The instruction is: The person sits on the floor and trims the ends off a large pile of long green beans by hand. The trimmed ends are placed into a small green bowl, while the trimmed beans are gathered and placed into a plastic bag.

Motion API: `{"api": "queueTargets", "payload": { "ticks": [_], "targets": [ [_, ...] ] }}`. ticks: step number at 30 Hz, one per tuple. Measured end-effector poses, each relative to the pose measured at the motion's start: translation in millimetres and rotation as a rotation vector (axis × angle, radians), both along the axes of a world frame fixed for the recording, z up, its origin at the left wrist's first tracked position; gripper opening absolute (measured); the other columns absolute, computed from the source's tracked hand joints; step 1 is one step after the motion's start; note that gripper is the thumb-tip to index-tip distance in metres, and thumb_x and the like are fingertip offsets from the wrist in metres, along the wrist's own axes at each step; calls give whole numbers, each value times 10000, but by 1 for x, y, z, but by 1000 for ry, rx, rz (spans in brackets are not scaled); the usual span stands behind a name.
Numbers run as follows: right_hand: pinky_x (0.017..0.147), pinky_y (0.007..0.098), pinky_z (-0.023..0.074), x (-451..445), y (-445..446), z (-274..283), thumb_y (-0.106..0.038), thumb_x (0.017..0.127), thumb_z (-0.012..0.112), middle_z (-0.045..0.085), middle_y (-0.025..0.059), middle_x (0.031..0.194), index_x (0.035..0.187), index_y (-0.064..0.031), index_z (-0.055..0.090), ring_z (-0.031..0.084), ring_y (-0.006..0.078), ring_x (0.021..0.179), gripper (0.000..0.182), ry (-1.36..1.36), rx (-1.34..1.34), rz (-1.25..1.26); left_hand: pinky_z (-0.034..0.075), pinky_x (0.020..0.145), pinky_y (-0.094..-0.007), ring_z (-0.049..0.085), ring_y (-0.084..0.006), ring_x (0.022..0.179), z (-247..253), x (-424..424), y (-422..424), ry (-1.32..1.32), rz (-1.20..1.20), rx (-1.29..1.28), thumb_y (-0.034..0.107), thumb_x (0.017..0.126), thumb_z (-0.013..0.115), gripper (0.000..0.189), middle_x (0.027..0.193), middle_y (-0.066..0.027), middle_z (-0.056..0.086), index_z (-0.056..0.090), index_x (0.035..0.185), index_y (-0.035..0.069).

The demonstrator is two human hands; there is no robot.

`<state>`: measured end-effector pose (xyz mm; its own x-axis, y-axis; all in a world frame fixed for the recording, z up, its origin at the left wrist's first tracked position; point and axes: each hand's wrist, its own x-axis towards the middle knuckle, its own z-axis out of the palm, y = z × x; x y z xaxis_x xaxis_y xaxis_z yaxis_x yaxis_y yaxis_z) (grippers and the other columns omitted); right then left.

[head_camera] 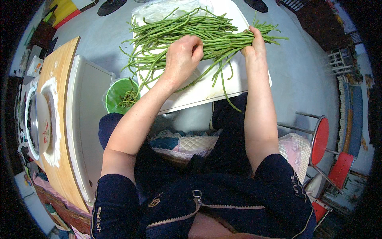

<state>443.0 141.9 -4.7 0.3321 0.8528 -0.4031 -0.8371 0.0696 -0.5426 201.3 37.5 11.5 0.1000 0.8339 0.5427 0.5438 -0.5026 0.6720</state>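
Observation:
Long green yard-long beans (179, 30) lie heaped across a white table (238, 13) in front of me. My right hand (254, 47) is shut around a bundle of them, near the ends that stick out past the table's right edge. My left hand (184, 56) is over the middle of the same bundle with its fingers curled. Whether it grips a bean is hidden by the back of the hand. A few beans hang from the bundle towards me, one of them over the table's near edge.
A green bin (115, 92), lined with clear plastic, holds bean scraps (129, 98) at the table's left. A clear plastic bag (173, 10) lies behind the beans. Left of me, a wooden board (61, 119) bears white powder and a bowl (44, 125). Red stools (320, 140) stand at right.

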Motion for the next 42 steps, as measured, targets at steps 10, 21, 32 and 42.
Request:
{"api": "queueTargets", "payload": {
  "ticks": [10, 21, 32, 42],
  "targets": [
    [755, 495, 552, -11, -11, 13, -34, 831, 644, 596, 162, 951, 1000, 51, 528, 624, 309, 833, 222, -36, 17, 0, 498, 644, -405, 642, -336, 699, -7, 12, -6, 174, -85, -139, 103, 769, 696, 129, 766, -170, 655, 649, 834, 1],
    [628, 392, 524, -7, -9, 10, 1, 806, 662, 591, 109, 792, 885, 14, 555, 598, 248, 691, 134, -41, 129, 99, 488, 657, -478, 617, -409, 737, -7, 29, -3, 136, -74, -67, 98, 809, 621, 99, 765, -204, 624, 611, 810, -1],
    [607, 345, 507, -17, -15, 16, -60, 845, 631, 575, 91, 736, 831, -26, 515, 568, 210, 661, 122, -136, 181, 102, 461, 563, -343, 586, -243, 598, -6, 27, 1, -256, -102, -225, 98, 809, 571, 127, 657, -93, 600, 602, 769, -18],
    [666, 375, 526, -57, -19, 13, -20, 806, 660, 594, 102, 785, 851, 3, 567, 595, 226, 718, 106, -42, 230, 131, 227, 424, -209, 344, -35, 473, 2, 4, -6, -1006, -162, -636, 68, 847, 596, 50, 586, 51, 458, 626, 808, 61]
  ]
}}
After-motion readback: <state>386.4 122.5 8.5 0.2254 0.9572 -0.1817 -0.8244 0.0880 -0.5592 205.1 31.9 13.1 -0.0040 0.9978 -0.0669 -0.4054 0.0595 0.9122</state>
